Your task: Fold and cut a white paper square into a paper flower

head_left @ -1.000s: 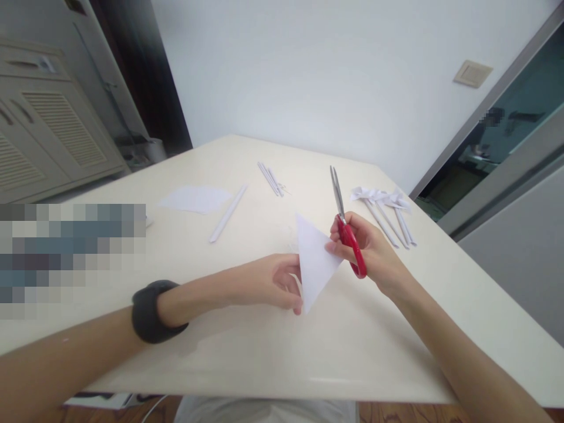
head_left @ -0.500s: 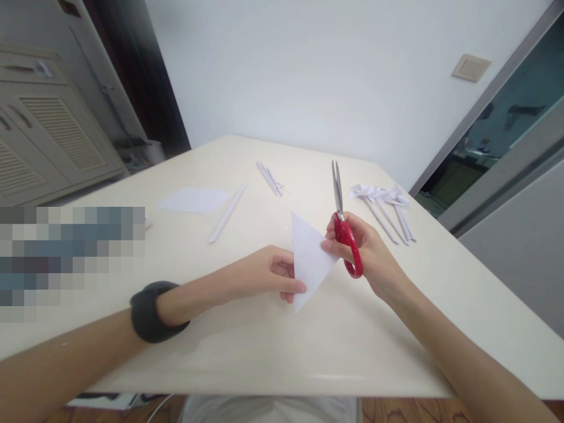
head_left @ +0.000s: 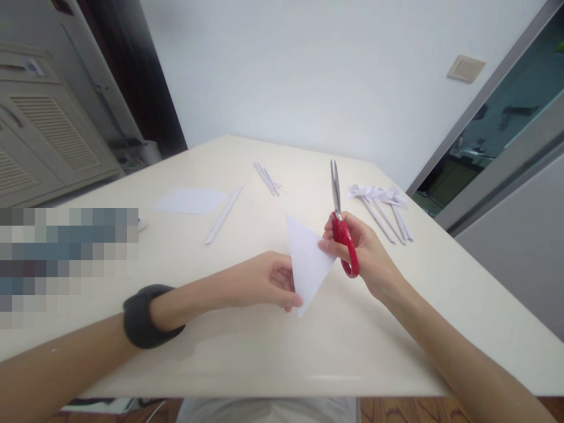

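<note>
left hand pinching white paper triangle, right hand gripping red scissors, blades closed, pointing far, cream table

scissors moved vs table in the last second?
Barely. The scissors keep their place beside the paper sticks on the table; the camera shifted.

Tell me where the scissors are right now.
In the head view, the red-handled scissors are right of centre in the right hand, blades pointing away, beside the paper triangle.
</note>
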